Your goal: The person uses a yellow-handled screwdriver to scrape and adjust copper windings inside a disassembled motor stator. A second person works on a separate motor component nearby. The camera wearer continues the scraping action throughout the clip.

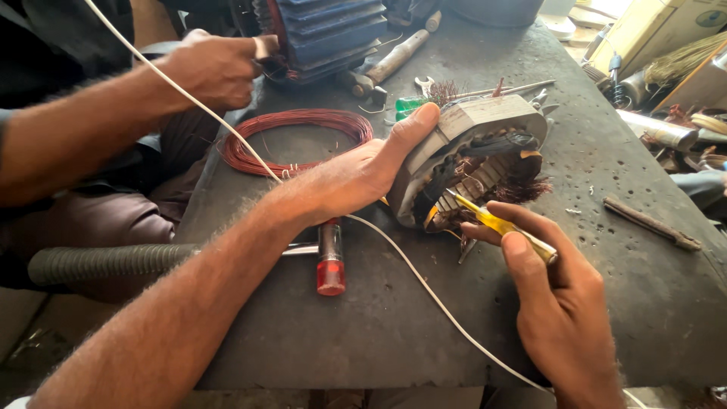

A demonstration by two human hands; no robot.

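Note:
My left hand (pixel 363 170) grips the left side of a grey motor stator (pixel 485 125) that stands tilted on its edge on the dark workbench (pixel 424 318), thumb on top. Copper windings and black insulation show in its bore. My right hand (pixel 556 303) holds a yellow-handled screwdriver (pixel 496 223) with its tip pushed into the winding slots at the stator's lower front.
A coil of red-brown copper wire (pixel 295 140) lies left of the stator. Another person's hand (pixel 216 68) rests by a blue motor housing (pixel 326 34). A red-capped tool (pixel 331 261), white cord (pixel 424 284), hammer (pixel 394 57), metal strip (pixel 651 223) and ribbed hose (pixel 106 261) lie around.

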